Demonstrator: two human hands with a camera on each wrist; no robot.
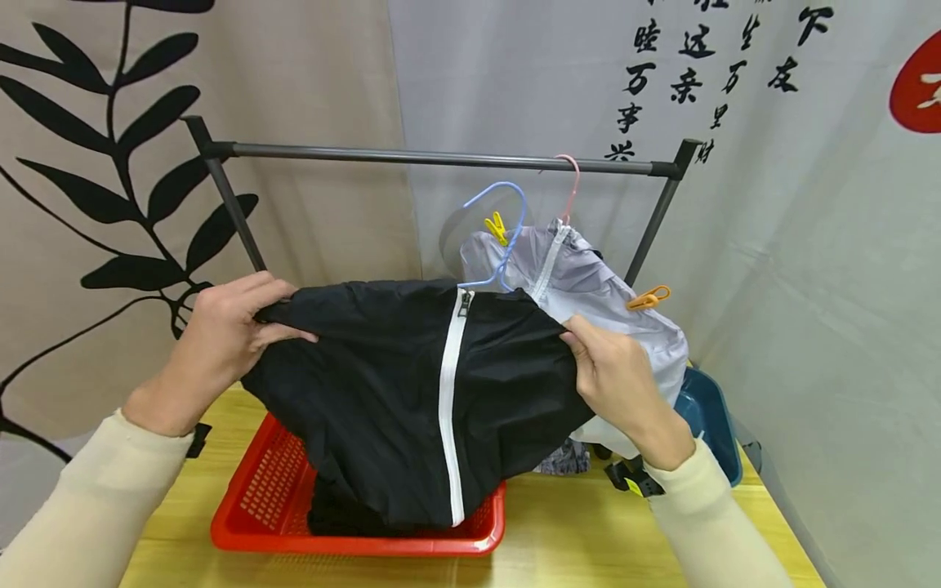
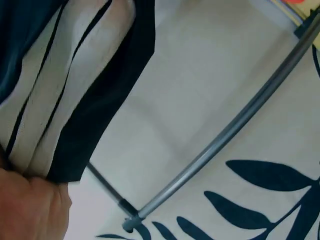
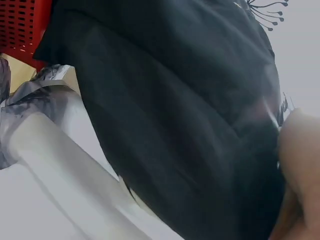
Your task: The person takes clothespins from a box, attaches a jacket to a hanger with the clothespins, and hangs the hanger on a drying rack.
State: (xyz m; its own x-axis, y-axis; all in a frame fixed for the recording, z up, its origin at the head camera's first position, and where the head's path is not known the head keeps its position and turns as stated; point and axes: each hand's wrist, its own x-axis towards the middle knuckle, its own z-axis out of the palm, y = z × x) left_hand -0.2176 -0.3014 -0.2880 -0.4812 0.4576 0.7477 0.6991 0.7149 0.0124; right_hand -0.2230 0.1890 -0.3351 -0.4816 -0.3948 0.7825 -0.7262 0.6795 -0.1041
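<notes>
A black zip-up jacket (image 1: 367, 367) with a white zipper strip is stretched out between my two hands in the head view. A blue hanger (image 1: 507, 237) rises from its collar, with the hook below the rack's bar. My left hand (image 1: 228, 335) grips the jacket's left end between thumb and fingers. At the other end, my right hand (image 1: 613, 376) pinches the fabric near the shoulder. White bands with dark lines show on the cloth above the left hand (image 2: 35, 205) in the left wrist view. Black fabric (image 3: 175, 115) fills much of the right wrist view beside the right hand (image 3: 302, 170).
Behind the jacket stands a grey rack (image 1: 412, 155). A pale grey jacket (image 1: 610, 302) hangs there on a pink hanger (image 1: 570, 188), with yellow (image 1: 497, 228) and orange clothespins (image 1: 648, 297). Below is a red basket (image 1: 250, 523) holding dark cloth; a blue bin (image 1: 709, 408) stands right.
</notes>
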